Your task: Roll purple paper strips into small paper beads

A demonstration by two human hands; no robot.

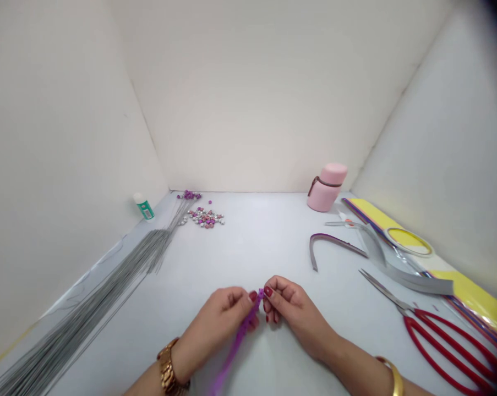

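A thin purple paper strip [239,340] runs from between my two hands down toward me. My left hand [219,324], with a gold watch on its wrist, pinches the strip near its top end. My right hand [291,311], with a gold bangle on its wrist, pinches the very tip of the same strip with thumb and forefinger. Both hands rest low over the white table [256,242], near its front middle, with fingers curled in.
A long bundle of grey wires [95,297] lies along the left. Small purple and silver pieces [205,217] sit at the back, beside a glue bottle [144,207]. At right are a pink bottle [326,187], grey paper strips [380,258], a tape ring [409,241], red-handled scissors [438,330] and coloured paper sheets [471,286].
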